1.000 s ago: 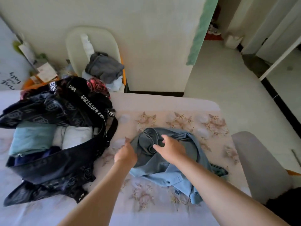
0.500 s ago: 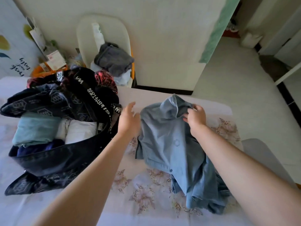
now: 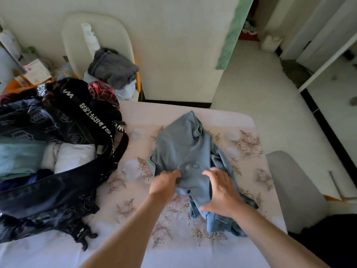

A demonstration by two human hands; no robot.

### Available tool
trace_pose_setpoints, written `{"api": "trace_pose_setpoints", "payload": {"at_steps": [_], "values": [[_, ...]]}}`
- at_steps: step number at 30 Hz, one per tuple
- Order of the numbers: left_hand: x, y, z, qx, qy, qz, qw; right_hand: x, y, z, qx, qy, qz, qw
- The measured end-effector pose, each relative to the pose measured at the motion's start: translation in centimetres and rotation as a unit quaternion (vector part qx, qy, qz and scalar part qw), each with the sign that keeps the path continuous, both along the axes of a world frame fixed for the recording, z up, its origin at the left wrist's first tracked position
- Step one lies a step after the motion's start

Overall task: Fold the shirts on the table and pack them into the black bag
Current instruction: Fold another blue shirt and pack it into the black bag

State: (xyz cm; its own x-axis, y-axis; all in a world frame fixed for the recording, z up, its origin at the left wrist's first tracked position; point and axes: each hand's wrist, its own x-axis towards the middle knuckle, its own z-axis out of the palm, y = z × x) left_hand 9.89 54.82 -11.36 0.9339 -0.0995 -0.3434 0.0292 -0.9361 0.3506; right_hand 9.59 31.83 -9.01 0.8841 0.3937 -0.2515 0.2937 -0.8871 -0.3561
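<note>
A blue-grey polo shirt lies crumpled on the flowered tablecloth, collar pointing to the far edge. My left hand pinches a fold of the shirt near its buttons. My right hand lies over the shirt's near right part with fingers spread. The black bag lies open at the left, its lettered strap draped across it. Folded clothes, light blue, white and dark blue, sit inside the bag.
The table carries a pale flowered cloth. A white chair with grey and white clothes stands behind the bag. A grey chair is at the table's right edge. Papers and clutter sit at the far left.
The shirt was lifted by its collar toward the far edge and now lies flatter on the table. Both hands came back to its near part, the left one pinching the cloth.
</note>
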Motion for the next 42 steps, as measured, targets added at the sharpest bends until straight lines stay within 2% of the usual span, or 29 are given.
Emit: {"api": "trace_pose_setpoints", "payload": {"at_steps": [4, 6, 8, 10, 12, 14, 16, 18, 19, 21, 23, 24, 26, 28, 30, 32, 34, 36, 39, 42], "values": [[1.2, 1.5, 0.7, 0.046, 0.04, -0.011, 0.998, 0.1, -2.6, 0.6, -0.088, 0.12, -0.016, 0.989], [1.9, 2.4, 1.6, 0.04, 0.056, 0.012, 0.998, 0.7, -3.3, 1.4, -0.089, 0.119, -0.066, 0.987], [2.1, 2.4, 2.4, -0.014, 0.054, 0.038, 0.998, 1.3, -3.6, 2.4, -0.061, 0.106, -0.142, 0.982], [1.3, 0.9, 3.2, -0.084, 0.057, 0.015, 0.995, 2.0, -3.3, 3.3, 0.0, 0.137, -0.21, 0.968], [0.3, -1.5, 3.7, -0.131, 0.047, -0.054, 0.989, 3.0, -2.8, 4.3, 0.142, 0.19, -0.276, 0.932], [-0.4, -4.0, 3.8, -0.108, 0.026, -0.094, 0.989, 3.8, -2.4, 5.5, 0.256, 0.196, -0.319, 0.891], [0.0, -5.3, 4.0, -0.089, -0.002, -0.075, 0.993, 4.4, -2.6, 6.9, 0.254, 0.17, -0.302, 0.903], [0.9, -5.7, 4.7, -0.071, -0.045, -0.032, 0.996, 4.7, -3.8, 7.6, 0.142, 0.1, -0.267, 0.948], [1.4, -5.7, 4.9, -0.087, -0.069, -0.01, 0.994, 4.8, -4.6, 7.6, 0.066, 0.026, -0.252, 0.965], [2.9, -5.3, 5.8, -0.154, -0.11, 0.065, 0.98, 4.7, -6.0, 6.9, -0.02, -0.137, -0.21, 0.968], [4.2, -4.9, 6.4, -0.206, -0.136, 0.126, 0.961, 4.4, -6.6, 5.5, -0.047, -0.221, -0.192, 0.955], [4.5, -4.9, 6.6, -0.208, -0.144, 0.124, 0.96, 4.1, -6.5, 5.0, -0.031, -0.23, -0.182, 0.956], [4.1, -5.3, 6.3, -0.177, -0.141, 0.065, 0.972, 3.1, -5.7, 4.1, 0.039, -0.184, -0.119, 0.975], [2.6, -5.9, 5.3, -0.117, -0.082, -0.021, 0.99, 1.5, -4.3, 3.3, 0.071, -0.08, -0.068, 0.992], [1.1, -6.5, 3.8, -0.007, -0.03, -0.111, 0.993, 0.3, -3.3, 2.1, 0.034, 0.009, -0.08, 0.996], [0.2, -6.5, 2.0, 0.033, -0.015, -0.122, 0.992, -0.7, -3.0, 0.2, -0.046, 0.045, -0.119, 0.991], [0.0, -5.9, 1.1, -0.033, -0.001, -0.068, 0.997, -0.9, -3.1, -1.0, -0.007, 0.058, -0.178, 0.982], [0.2, -5.0, 1.3, -0.071, -0.011, -0.059, 0.996, -0.8, -3.3, -1.2, 0.035, 0.061, -0.2, 0.977], [0.8, -3.0, 3.3, -0.076, -0.088, -0.063, 0.991, 0.0, -3.1, 0.6, 0.032, 0.019, -0.191, 0.981], [1.9, 0.2, 6.3, -0.057, -0.206, -0.022, 0.977, 0.8, -1.3, 3.5, 0.103, -0.034, -0.217, 0.97]]}}
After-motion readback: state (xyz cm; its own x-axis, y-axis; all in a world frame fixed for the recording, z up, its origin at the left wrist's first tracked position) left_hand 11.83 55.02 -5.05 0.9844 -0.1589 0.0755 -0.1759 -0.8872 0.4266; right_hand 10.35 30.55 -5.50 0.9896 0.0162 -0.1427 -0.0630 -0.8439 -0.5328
